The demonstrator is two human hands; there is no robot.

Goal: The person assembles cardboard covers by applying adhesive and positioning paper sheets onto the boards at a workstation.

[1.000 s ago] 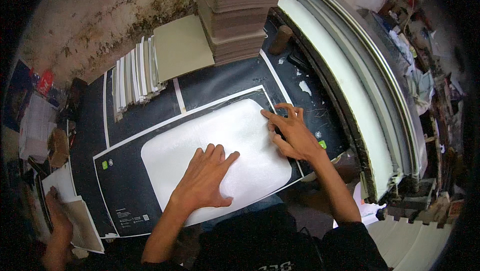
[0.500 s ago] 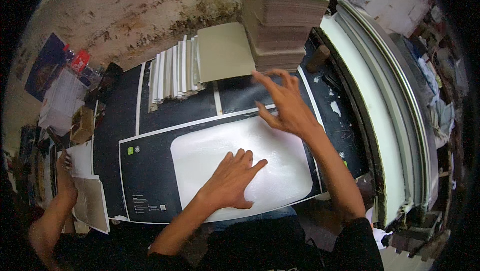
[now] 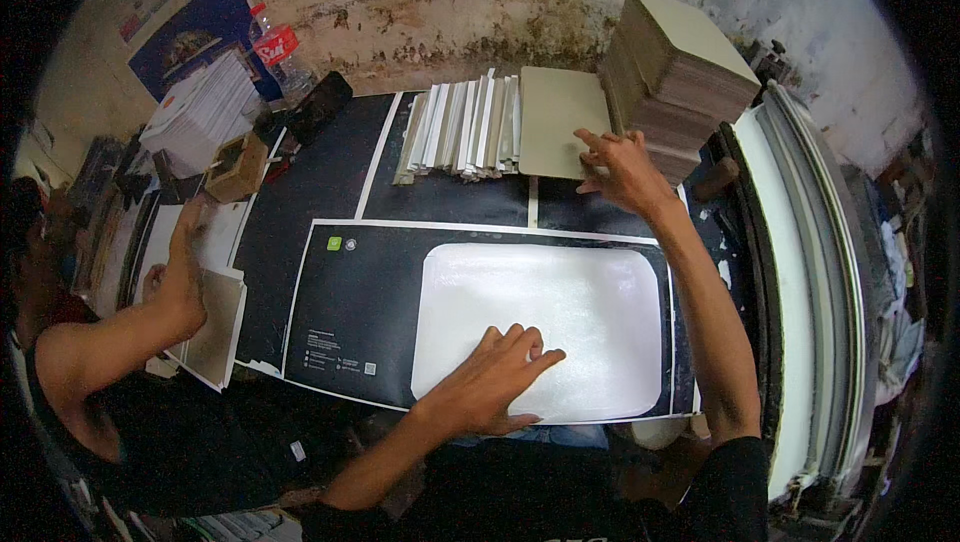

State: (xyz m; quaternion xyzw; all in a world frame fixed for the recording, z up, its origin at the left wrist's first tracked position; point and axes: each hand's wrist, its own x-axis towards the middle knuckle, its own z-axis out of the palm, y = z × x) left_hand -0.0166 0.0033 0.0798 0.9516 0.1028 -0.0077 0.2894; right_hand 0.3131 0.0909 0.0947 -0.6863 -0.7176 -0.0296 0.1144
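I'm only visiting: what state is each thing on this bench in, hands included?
White panel: glossy, lying flat on the black printed sheet
Left hand: open, resting on the white panel
Tan board: lying flat
Right hand: open, at the tan board's right edge; contact unclear
Board stack: tall, standing
Strips: packed side by side
Bottle: capped; contents unclear

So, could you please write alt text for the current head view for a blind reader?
A person's left hand rests on a white panel with rounded corners, on a dark printed sheet; the right hand is at a brownish board beside a stack of boards. A co-worker's hand shows at left.
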